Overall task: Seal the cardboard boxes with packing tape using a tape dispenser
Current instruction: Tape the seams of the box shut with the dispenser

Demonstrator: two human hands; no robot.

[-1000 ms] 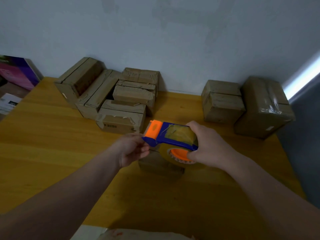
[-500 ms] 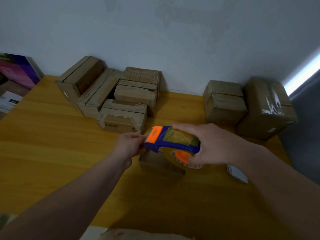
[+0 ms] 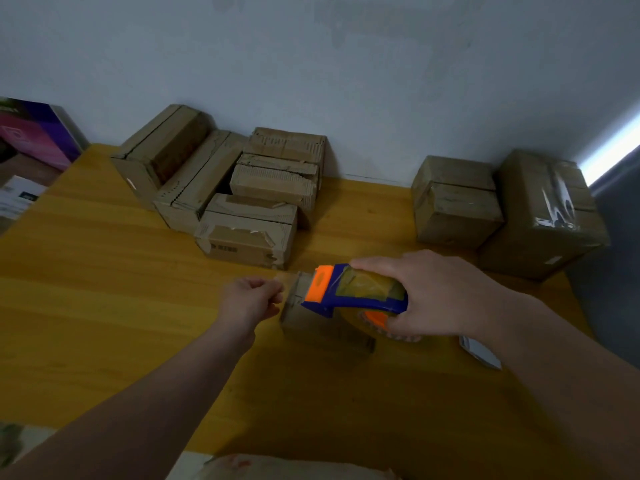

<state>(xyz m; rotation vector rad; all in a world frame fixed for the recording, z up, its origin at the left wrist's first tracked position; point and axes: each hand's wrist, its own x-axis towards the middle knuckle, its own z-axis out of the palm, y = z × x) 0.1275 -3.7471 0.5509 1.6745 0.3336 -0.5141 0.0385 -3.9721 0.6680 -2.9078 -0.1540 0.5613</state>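
The right hand (image 3: 440,296) is gripping the tape dispenser (image 3: 360,289) just above a small box (image 3: 294,306). The left hand (image 3: 247,301) is curling its fingers beside this box; whether they are holding anything, I cannot tell.

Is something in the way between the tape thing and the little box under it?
Nothing visible. The tape dispenser, gripped by the right hand, is right above the small box; the left hand is beside it.
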